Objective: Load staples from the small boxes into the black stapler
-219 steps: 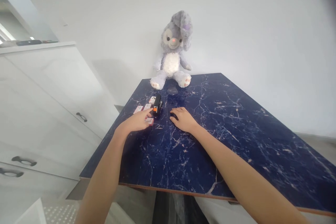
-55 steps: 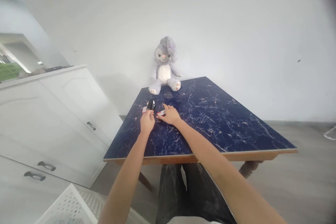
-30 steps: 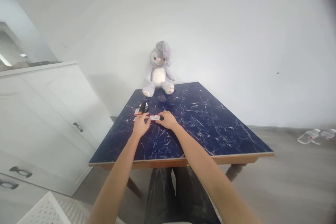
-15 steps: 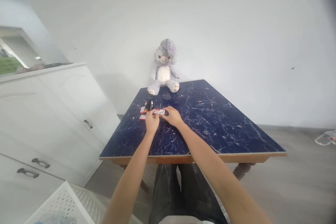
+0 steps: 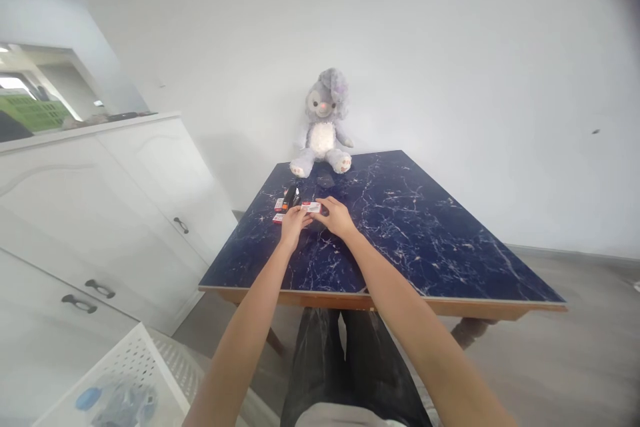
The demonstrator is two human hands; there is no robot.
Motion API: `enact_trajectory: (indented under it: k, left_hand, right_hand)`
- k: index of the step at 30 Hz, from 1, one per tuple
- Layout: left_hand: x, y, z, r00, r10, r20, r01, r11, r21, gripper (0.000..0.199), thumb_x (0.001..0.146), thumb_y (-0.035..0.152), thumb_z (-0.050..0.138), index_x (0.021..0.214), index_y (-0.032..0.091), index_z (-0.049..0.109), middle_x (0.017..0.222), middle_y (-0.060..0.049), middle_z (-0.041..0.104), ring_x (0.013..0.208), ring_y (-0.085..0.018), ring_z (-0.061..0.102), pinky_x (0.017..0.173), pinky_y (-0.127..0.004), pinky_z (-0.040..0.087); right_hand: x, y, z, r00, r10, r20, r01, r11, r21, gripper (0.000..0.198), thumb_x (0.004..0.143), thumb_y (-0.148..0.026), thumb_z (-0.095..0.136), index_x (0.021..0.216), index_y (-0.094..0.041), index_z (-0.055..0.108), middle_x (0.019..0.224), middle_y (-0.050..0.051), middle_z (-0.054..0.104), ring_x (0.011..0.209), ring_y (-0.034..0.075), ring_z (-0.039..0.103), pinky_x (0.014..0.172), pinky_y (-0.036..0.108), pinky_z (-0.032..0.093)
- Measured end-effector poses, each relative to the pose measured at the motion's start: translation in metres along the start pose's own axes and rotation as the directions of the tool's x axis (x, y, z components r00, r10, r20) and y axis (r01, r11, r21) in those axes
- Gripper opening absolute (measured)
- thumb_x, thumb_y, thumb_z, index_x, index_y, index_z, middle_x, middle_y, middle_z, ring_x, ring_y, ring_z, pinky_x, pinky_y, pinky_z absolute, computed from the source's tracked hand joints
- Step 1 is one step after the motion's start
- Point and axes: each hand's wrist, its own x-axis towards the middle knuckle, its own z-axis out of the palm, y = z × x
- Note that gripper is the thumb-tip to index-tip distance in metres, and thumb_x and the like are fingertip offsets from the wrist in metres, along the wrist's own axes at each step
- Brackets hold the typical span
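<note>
A small red-and-white box (image 5: 311,207) is between my two hands, just above or on the tabletop. My left hand (image 5: 295,223) pinches its left end, and my right hand (image 5: 337,217) has thumb and fingers closed around its right end. Just left of the held box lies a black object with an orange spot (image 5: 290,198), shaped like a stapler. Two more red-and-white boxes lie by my left hand: an upper box (image 5: 279,205) beside the black object, and a lower box (image 5: 277,218) partly behind my fingers.
All this is on a blue marbled table (image 5: 400,240) with a wooden edge. A grey plush toy (image 5: 323,137) sits at its back against the wall. White cabinets (image 5: 140,193) stand at left, and a white perforated basket (image 5: 163,373) holding plastic bottles is below.
The view has shifted, so the table and toy appear slightly right and more of the basket shows. Both hands still hold the box; the left fingers have shifted slightly on it.
</note>
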Motion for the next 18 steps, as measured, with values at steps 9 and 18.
enact_trajectory:
  k: [9,18]
  left_hand:
    - [0.006,-0.006,-0.012,0.954,0.104,-0.281,-0.109,0.994,-0.003,0.012,0.076,0.026,0.070,0.081,0.015,0.066,0.067,-0.001,0.068,0.057,-0.012,0.063,0.061,-0.024,0.051]
    - [0.010,-0.002,-0.022,0.919,0.057,-0.391,-0.104,0.989,-0.101,0.021,0.080,0.027,0.063,0.093,0.013,0.069,0.080,-0.005,0.071,0.068,-0.012,0.067,0.067,-0.023,0.053]
  right_hand:
    - [0.002,-0.008,0.004,0.987,0.055,0.150,-0.063,0.997,0.048,0.051,0.086,-0.044,0.071,0.132,-0.023,0.064,0.114,0.008,0.073,0.088,0.019,0.070,0.087,0.031,0.051]
    - [0.001,-0.019,0.002,0.993,0.082,0.082,-0.091,0.989,0.116,0.041,0.084,-0.038,0.071,0.121,-0.022,0.064,0.098,0.002,0.073,0.080,0.017,0.068,0.082,0.029,0.052]
